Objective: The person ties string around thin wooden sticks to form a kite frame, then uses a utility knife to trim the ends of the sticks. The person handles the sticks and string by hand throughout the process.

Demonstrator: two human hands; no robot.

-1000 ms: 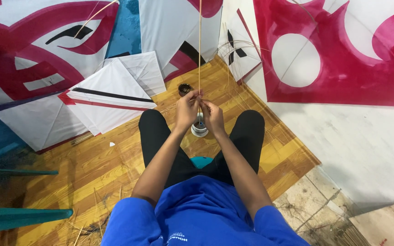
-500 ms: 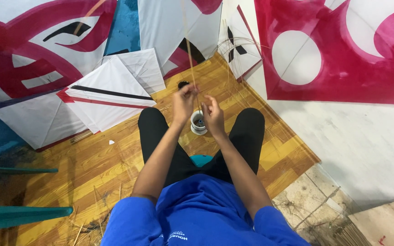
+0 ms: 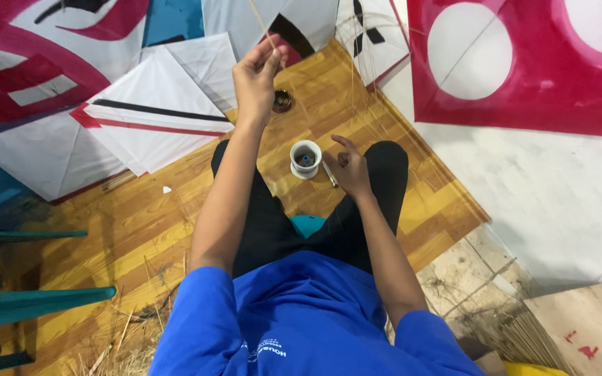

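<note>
Left hand (image 3: 256,73), raised at 11 o'clock, pinches a thin bamboo stick (image 3: 258,19) between pressed fingers; right hand (image 3: 348,166) hovers spread beside the white spool (image 3: 306,158) on the floor, work evidently unfinished.

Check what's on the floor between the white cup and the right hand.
A short pen-like stick lies on the wood floor between the white cup and the right hand, seen in the head view.

Thin bamboo stick (image 3: 258,19), upright, pinched aloft
</note>
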